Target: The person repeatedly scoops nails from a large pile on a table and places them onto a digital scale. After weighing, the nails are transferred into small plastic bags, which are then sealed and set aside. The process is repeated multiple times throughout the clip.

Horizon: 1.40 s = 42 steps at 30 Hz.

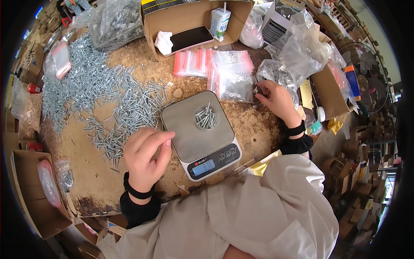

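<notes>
Worn and rust-stained, the round table (pixel 129 56) fills most of the view, with cardboard boxes and plastic bags crowded round its edge. On its left half lies a wide spread of loose silver screws (pixel 103 99), thickest toward the far left and thinning out near the middle.

Just right of that spread stands a small kitchen scale (pixel 189 138) with a steel plate and a lit blue display on its near edge. A little round cup (pixel 206 118) sits on the far right part of the plate, holding a small bunch of screws.

The person's left hand (pixel 144 157) hovers beside the near left corner of the scale, at the edge of the screw pile. Its fingers are curled together with the thumb pressed against them, as in a pinch; whether a screw is caught between them cannot be told.

The right hand (pixel 278 101) is out past the far right corner of the scale, well apart from the left. Its fingertips are closed on a small clear bag (pixel 258 90) at the foot of a heap of crumpled plastic bags (pixel 297 56). Beside it, behind the scale, lie stacks of small zip bags with red strips (pixel 215 64).

An open cardboard box (pixel 194 17) at the far edge holds a dark phone, a white cloth and a small drink carton.
</notes>
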Available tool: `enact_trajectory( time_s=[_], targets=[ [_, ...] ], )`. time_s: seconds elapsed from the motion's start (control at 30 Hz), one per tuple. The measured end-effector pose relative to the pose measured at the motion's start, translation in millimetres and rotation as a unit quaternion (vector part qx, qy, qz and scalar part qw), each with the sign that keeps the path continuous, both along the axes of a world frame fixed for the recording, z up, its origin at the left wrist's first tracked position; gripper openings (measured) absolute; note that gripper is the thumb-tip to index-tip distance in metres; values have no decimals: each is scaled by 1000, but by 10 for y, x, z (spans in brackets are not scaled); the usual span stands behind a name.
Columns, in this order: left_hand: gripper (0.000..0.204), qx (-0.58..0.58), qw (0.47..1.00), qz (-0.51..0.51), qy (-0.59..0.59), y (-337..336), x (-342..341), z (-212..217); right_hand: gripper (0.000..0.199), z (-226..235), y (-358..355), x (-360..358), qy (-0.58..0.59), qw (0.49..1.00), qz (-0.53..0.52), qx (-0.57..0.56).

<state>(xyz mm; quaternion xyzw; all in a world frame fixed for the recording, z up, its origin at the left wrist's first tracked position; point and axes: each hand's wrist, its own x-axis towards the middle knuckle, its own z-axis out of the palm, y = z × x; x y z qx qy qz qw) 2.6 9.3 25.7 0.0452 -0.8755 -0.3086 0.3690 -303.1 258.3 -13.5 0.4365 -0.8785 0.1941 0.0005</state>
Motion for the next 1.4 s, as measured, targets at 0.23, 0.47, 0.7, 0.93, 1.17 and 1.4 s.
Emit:
enact_trajectory(
  time_s=[0.23, 0.47, 0.7, 0.93, 1.17, 1.4],
  targets=[
    [18, -2, 1000, 3, 1, 5, -5, 5, 51, -42, -59, -62, -8, 1000, -11, 15],
    [17, -1, 1000, -3, -16, 7, -6, -9, 74, 221, -172, -312, -81, 987, 28, 134],
    [14, -2, 999, -14, -34, -9, -5, -13, 65, 240, -171, -297, -58, 986, 20, 156],
    [12, 8, 998, -25, -63, 26, -4, -5, 59, 255, -158, -254, -43, 985, 20, 167],
    [14, -4, 998, -32, -58, 8, -26, -36, 55, 226, -147, -430, 34, 983, 99, 149],
    [17, -10, 998, -29, -52, 8, -51, -72, 39, 238, -231, -360, 73, 982, 128, 115]
  ],
)
